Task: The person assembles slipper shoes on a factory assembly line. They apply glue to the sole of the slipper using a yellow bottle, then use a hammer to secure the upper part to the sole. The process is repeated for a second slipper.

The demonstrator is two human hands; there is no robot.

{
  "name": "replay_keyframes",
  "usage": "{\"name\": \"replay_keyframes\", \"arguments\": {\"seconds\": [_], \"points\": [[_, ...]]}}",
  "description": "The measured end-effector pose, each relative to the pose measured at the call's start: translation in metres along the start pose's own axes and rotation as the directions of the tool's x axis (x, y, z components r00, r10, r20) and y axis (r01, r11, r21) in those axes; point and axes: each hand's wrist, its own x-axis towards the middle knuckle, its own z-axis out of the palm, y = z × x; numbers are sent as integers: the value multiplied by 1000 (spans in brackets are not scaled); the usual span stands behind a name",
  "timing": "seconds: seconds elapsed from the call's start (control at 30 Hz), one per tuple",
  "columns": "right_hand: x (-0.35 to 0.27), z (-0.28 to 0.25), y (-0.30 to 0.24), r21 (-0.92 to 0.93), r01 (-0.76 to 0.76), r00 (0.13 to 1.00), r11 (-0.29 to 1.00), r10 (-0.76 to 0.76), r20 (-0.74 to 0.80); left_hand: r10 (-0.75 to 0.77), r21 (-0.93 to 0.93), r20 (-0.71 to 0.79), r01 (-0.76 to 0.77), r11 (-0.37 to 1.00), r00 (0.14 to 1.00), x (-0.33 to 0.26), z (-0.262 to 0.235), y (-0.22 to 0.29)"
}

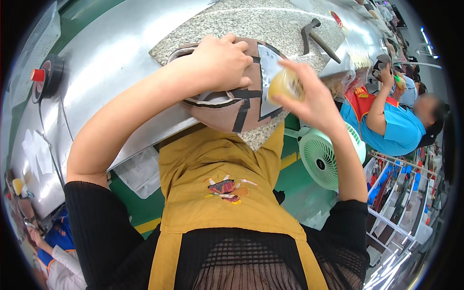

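A rounded brown bag with black strips across it lies tilted over the near edge of a speckled stone slab. A pale panel with black borders is on its right part. My left hand grips the bag from above, fingers spread over its far side, beside a dark-edged opening. In my right hand is a yellow, rounded, roll-like thing, held between thumb and fingers against or just over the pale panel. Motion blurs it, so its exact kind and any contact cannot be made out.
The speckled slab rests on a shiny metal table. A hammer lies at the far right of the slab. A black reel with a red core stands left. Right are a green fan, a person in blue and a rack.
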Motion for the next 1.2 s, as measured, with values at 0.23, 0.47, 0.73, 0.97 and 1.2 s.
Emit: {"name": "replay_keyframes", "arguments": {"seconds": [0.23, 0.47, 0.73, 0.97, 1.2], "points": [[-1, -14, 8, 88, 20, 985, 996, -5, -175, 8, -7, -19, -8, 1000, 1000, 0, 1, -1], [43, -9, 32, -212, -37, 972, 977, -14, -233, 14, 0, -9, -14, 1000, 1000, 1, -2, 0], [-31, -6, -3, 78, -48, 999, 996, 47, 16, 4, 28, 16, -4, 1000, 1000, -1, 2, -2], [30, -9, 30, -95, -12, 955, 995, -17, -296, 18, -8, 14, -18, 1000, 1000, 2, -4, 0], [-16, -10, -6, 105, -64, 979, 992, 41, 201, 13, -12, -3, -13, 1000, 1000, 0, 2, -3]]}}
